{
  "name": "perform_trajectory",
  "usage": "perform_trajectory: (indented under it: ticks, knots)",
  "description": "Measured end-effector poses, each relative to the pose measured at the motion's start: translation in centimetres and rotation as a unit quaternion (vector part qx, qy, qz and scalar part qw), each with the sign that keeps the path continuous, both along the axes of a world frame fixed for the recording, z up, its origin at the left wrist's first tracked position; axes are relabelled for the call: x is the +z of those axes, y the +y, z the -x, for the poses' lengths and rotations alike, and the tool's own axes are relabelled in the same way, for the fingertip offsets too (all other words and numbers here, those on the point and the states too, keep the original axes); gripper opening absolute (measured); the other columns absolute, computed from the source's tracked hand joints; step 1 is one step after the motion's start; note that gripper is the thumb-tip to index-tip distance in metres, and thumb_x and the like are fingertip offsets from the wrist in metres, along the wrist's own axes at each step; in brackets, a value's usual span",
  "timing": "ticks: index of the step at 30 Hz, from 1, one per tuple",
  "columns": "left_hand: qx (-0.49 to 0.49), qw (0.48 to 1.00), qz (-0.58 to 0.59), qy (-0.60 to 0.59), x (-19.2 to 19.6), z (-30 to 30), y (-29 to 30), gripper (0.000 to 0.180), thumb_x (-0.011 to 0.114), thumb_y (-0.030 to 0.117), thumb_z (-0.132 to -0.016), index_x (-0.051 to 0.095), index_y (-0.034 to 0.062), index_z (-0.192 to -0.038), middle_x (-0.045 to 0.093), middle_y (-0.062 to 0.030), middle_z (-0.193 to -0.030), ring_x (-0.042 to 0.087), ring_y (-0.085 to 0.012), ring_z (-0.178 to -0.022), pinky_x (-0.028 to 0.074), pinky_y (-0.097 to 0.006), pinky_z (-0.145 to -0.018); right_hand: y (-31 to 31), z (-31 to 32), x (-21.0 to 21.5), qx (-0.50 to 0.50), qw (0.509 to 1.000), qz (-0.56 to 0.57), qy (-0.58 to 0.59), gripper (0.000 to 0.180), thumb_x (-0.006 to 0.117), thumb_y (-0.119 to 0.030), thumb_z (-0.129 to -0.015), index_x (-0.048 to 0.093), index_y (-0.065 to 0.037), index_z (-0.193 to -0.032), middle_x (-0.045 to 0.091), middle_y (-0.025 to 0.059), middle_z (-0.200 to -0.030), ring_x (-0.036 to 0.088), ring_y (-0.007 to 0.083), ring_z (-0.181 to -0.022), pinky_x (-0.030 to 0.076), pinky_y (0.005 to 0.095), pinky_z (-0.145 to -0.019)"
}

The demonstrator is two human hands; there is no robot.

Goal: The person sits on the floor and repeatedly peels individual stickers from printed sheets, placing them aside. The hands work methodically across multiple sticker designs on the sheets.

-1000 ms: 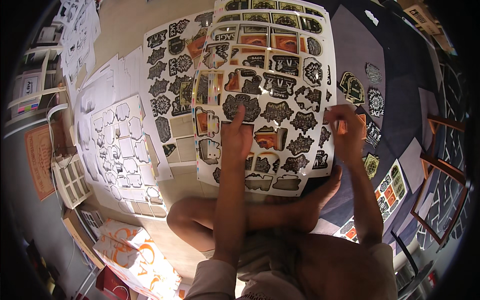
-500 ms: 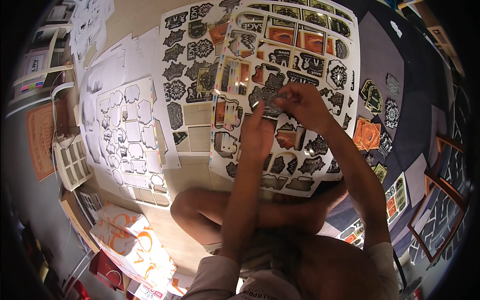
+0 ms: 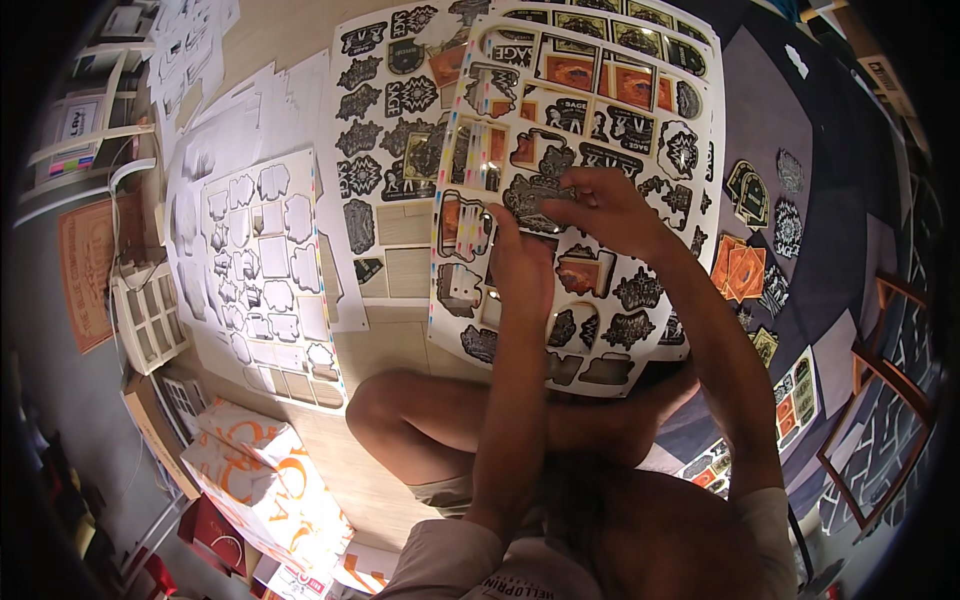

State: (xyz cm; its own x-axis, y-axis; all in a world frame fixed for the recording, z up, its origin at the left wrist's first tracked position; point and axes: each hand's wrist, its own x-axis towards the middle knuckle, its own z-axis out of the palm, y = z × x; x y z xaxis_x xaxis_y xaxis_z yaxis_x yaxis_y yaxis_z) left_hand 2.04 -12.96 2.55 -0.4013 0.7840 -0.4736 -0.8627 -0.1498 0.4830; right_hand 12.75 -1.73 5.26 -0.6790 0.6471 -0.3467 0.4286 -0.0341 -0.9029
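A dark grey die-cut sticker [image 3: 532,200] with an irregular outline is pinched at its right side between the thumb and fingers of my right hand [image 3: 612,212]. My left hand [image 3: 522,262] is at the sticker's lower left, one digit stretched out by its edge; the other fingers are largely hidden. Both hands are over a large white printed sheet [image 3: 668,325] of black, orange and yellow-green stickers, with a colour strip along its left side. Several similar sheets lie under it.
Left of the stack lies another sticker sheet [image 3: 370,20] with cut-out gaps, then white waste sheets [image 3: 290,345]. Loose orange stickers [image 3: 740,268] and black ones lie on the dark mat [image 3: 835,220] at right. A white-and-orange paper bag [image 3: 265,475] stands lower left, a wooden frame [image 3: 875,440] lower right.
My left hand's outstretched digit has shifted from over the sticker to its left edge. My right hand keeps its pinch. The whole view has shifted slightly.
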Motion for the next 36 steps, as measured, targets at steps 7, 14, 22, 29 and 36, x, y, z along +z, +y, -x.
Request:
perform_trajectory:
  ticks: [7, 14, 22, 29, 36]
  knots:
    - [0.021, 0.999, 0.029, 0.020, -1.0, 0.1, -0.3, 0.056, 0.039, 0.047, -0.108, 0.042, 0.0028, -0.143, 0.057, -0.0140, -0.137, 0.056, -0.0256, -0.126, 0.045, -0.045, -0.109, -0.5, 1.2, -1.1, -0.018, 0.997, -0.071, -0.004, 0.037, 0.078, -0.029, -0.087, 0.065, 0.003, -0.073, 0.052, 0.0127, -0.054, 0.044, 0.0154, -0.051, 0.040, 0.0341, -0.053]
    - [0.026, 0.999, -0.026, -0.022, -0.7, -0.2, -0.2, 0.053, 0.035, 0.043, -0.110, 0.044, 0.0014, -0.141, 0.058, -0.0153, -0.136, 0.057, -0.0264, -0.125, 0.045, -0.045, -0.109, 0.2, 0.6, -1.8, -0.015, 1.000, -0.014, 0.000, 0.033, 0.078, -0.025, -0.086, 0.065, 0.001, -0.071, 0.052, 0.0035, -0.055, 0.045, 0.0094, -0.051, 0.039, 0.0312, -0.051]
    - [-0.008, 0.997, -0.013, -0.073, -0.8, 0.8, -0.3, 0.054, 0.032, 0.046, -0.110, 0.043, 0.0043, -0.142, 0.056, -0.0143, -0.137, 0.055, -0.0266, -0.127, 0.043, -0.045, -0.109, 1.0, 0.2, -0.6, -0.050, 0.988, 0.144, -0.014, 0.028, 0.078, -0.023, -0.086, 0.068, 0.000, -0.075, 0.054, 0.0013, -0.055, 0.052, 0.0085, -0.048, 0.039, 0.0261, -0.045]
    - [-0.004, 1.000, 0.007, -0.024, -0.1, 0.7, 0.2, 0.050, 0.038, 0.043, -0.109, 0.046, 0.0021, -0.138, 0.059, -0.0127, -0.131, 0.057, -0.0252, -0.121, 0.044, -0.043, -0.106, 1.0, 0.1, -0.2, -0.059, 0.983, 0.169, 0.023, 0.026, 0.076, -0.026, -0.091, 0.066, -0.004, -0.081, 0.057, 0.0007, -0.057, 0.055, 0.0070, -0.050, 0.042, 0.0238, -0.047]
    - [-0.013, 0.991, 0.090, 0.103, -0.7, -0.2, 0.7, 0.037, 0.057, 0.031, -0.104, 0.056, -0.0001, -0.125, 0.063, -0.0127, -0.122, 0.061, -0.0229, -0.109, 0.050, -0.039, -0.097, -3.2, -5.9, 1.3, -0.156, 0.965, 0.160, 0.137, 0.024, 0.068, -0.025, -0.099, 0.063, -0.003, -0.105, 0.061, -0.0012, -0.069, 0.058, 0.0071, -0.056, 0.045, 0.0233, -0.050]
